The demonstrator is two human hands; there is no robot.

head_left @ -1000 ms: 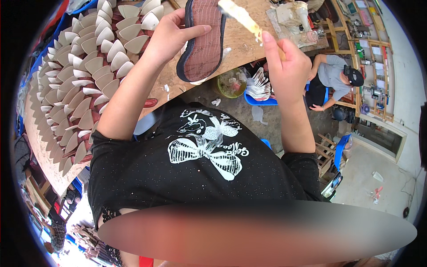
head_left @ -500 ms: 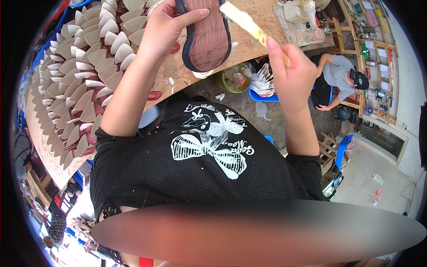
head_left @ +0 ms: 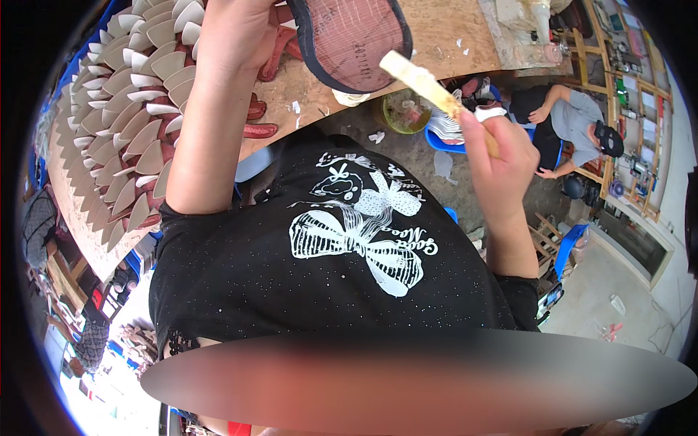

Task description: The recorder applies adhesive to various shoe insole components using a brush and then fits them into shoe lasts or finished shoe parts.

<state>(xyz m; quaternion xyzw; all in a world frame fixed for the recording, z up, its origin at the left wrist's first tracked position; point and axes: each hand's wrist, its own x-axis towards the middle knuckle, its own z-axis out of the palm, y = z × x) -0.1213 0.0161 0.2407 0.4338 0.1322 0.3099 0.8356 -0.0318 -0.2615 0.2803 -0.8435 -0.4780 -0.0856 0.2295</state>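
Observation:
At the top edge my left hand (head_left: 243,33) grips a shoe insole (head_left: 356,47), brownish-red with a grid pattern and a black rim. Part of this hand and the insole's upper end lie outside the picture. My right hand (head_left: 505,163) is closed round the handle of a flat glue brush (head_left: 422,83), whose pale tip points up and left. In the picture that tip lies close to the insole's lower right rim; whether the two touch I cannot tell. Below the insole, a small whitish round container (head_left: 350,97) shows at the table edge.
Rows of beige and red shoe parts (head_left: 131,109) cover the left of the wooden table (head_left: 313,109). Several red strips (head_left: 260,131) lie beside my left forearm. Beyond the table stand a greenish bucket (head_left: 402,116) and a blue basket (head_left: 440,142). A co-worker (head_left: 582,123) sits at the right.
The insole has shifted up and to the right and shows tilted. My right hand with the brush has moved down and right; its tip now appears nearer the insole's lower end.

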